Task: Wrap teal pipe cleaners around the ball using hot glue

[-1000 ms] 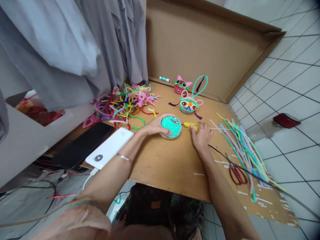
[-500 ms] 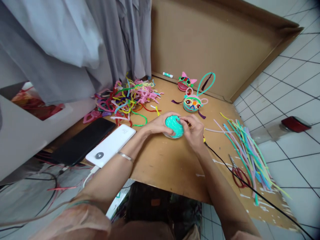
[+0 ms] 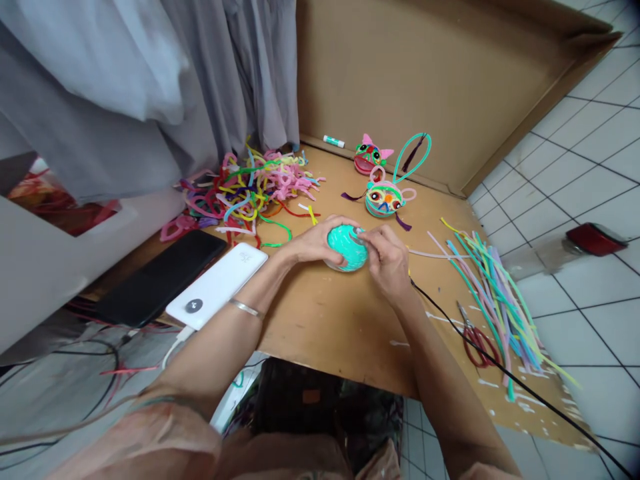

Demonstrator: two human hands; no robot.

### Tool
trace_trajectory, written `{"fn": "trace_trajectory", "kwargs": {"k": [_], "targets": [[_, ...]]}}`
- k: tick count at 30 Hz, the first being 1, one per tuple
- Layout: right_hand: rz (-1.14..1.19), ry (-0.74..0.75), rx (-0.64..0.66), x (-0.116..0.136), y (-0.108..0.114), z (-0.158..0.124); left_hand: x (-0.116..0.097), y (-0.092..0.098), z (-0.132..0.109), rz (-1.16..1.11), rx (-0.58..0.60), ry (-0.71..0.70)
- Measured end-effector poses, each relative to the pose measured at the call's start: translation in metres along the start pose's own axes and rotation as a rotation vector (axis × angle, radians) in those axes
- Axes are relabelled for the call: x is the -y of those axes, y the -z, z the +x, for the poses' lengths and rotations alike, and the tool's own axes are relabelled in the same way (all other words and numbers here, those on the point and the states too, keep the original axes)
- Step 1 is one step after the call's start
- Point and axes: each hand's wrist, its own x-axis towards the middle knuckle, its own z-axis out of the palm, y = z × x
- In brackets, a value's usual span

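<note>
My left hand (image 3: 320, 241) is wrapped round a turquoise ball (image 3: 347, 250) with pale streaks across it, above the cardboard tabletop. The ball looks wound with pipe cleaner, and a pale rim shows at its lower left. At its upper right edge my right hand (image 3: 387, 257) is closed in a pinch; a small greyish patch shows by the fingertips, and what they grip is too small to tell. Behind the hands sit a finished pipe-cleaner animal head (image 3: 384, 200) with round pink ears, a loop and tassels, and a red one (image 3: 369, 159) with pointed pink ears.
Tangled pipe cleaners (image 3: 250, 190) are heaped at the back left. Straight pipe cleaners (image 3: 500, 300) and red-handled scissors (image 3: 477, 341) lie at right, a black cable (image 3: 460, 330) crossing there. A white power bank (image 3: 217, 287), a black phone-like slab (image 3: 163, 277) and a glue stick (image 3: 334, 141) are also on the table.
The view has shifted slightly. Both hands stay on the turquoise ball, which seems turned a little, with the greyish patch at its top right still showing by my right fingertips.
</note>
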Motion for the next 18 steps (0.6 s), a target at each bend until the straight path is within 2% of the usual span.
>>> {"fn": "trace_trajectory", "kwargs": {"k": [7, 18], "targets": [[0.098, 0.034, -0.005, -0.0028, -0.0013, -0.0011, 0.0017, 0.0013, -0.0007, 0.132, 0.025, -0.074], [0.122, 0.018, 0.035, -0.0027, 0.0011, -0.0010, -0.0029, 0.0019, -0.0020, 0.122, 0.078, -0.059]]}}
